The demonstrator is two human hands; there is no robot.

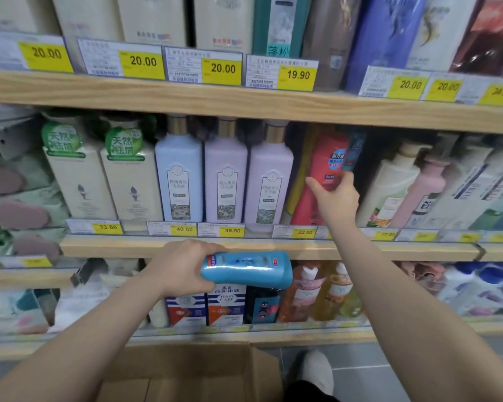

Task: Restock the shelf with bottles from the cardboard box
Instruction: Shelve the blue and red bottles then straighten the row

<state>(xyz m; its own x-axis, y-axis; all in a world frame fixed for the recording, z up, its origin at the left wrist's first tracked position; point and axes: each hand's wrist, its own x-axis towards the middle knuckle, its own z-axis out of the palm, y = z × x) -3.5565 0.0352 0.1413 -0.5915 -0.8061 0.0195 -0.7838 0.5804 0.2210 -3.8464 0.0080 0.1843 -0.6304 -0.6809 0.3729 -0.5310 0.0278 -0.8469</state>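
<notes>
Blue bottle [246, 269] lies sideways at frame centre, left hand [180, 266] wrapped round its cap end, fingers closed on it. Right hand [336, 198] presses spread fingers against red bottle [321, 175] on the middle shelf [157, 246]. Cardboard box [192, 372] sits bottom centre. Glossy plastic, probably slippery and fairly heavy; grip mid-body.

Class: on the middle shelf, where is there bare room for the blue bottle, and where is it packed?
The only gap is the dark slot right of the red bottle, before the cream bottle; the right hand is there. Left of it, the lilac bottles stand tightly packed. The left hand holds the blue bottle.
</notes>
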